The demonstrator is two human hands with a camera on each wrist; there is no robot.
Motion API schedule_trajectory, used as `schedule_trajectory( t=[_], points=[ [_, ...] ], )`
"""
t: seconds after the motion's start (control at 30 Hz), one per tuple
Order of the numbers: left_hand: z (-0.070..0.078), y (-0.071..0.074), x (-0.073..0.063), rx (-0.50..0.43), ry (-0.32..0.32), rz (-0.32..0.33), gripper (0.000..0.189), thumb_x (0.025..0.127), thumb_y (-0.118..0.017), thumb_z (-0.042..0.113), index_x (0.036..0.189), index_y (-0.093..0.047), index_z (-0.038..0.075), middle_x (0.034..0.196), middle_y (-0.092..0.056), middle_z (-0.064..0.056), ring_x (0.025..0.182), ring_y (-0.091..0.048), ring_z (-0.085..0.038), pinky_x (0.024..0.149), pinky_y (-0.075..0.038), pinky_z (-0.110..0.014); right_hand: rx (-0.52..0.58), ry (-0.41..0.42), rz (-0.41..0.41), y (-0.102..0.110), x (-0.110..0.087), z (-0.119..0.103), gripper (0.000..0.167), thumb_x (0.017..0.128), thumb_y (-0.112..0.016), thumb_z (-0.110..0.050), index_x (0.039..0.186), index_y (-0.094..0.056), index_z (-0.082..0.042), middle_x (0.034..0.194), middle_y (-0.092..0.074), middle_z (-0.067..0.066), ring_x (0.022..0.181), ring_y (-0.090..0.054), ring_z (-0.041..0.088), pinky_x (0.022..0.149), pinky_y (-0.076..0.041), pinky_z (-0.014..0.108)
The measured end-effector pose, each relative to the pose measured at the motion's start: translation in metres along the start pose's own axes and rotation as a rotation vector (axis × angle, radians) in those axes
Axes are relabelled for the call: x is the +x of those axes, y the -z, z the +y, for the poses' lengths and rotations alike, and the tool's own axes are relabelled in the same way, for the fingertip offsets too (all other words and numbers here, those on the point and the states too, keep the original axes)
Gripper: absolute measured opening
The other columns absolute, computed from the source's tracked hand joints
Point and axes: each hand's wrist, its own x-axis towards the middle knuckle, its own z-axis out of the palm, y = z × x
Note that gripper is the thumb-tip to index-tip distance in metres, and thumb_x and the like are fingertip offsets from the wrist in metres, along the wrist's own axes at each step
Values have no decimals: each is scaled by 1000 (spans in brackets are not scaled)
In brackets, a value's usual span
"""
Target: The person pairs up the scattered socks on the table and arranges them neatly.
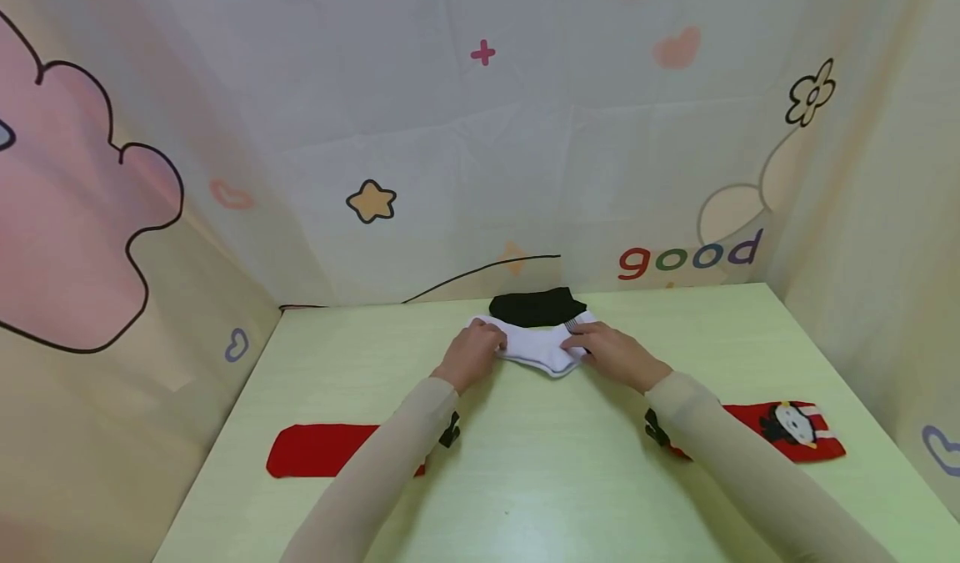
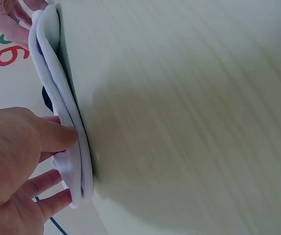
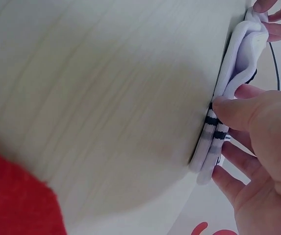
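Note:
A pair of white socks (image 1: 534, 344), one laid over the other, lies toward the back of the table. My left hand (image 1: 474, 353) pinches the left end, with its thumb on the near side in the left wrist view. At the other end, my right hand (image 1: 617, 353) pinches the socks beside the dark-striped cuff (image 3: 212, 120). Both layers of the white socks (image 2: 66, 93) show edge-on between the hands in the left wrist view. Directly behind them lies a black sock (image 1: 531, 308), partly covered by the white ones.
On the table (image 1: 555, 480), a red sock (image 1: 318, 450) lies at the left, partly hidden by my left sleeve. Another red sock with a cartoon figure (image 1: 795, 425) lies at the right, partly under my right sleeve in view. A printed curtain (image 1: 450, 146) stands behind the table.

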Motion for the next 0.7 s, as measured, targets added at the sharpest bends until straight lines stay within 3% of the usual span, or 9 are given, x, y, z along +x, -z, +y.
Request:
schedule_trajectory(
  t=[0.7],
  points=[
    [-3, 1, 1, -36, -4, 0, 26, 89, -66, -12, 96, -76, 11, 103, -76, -2, 103, -63, -28, 84, -56, -39, -2, -12, -10, 1, 3, 4, 35, 91, -75, 1, 124, -74, -7, 142, -59, 20, 133, -54, 41, 108, -43, 55]
  ],
)
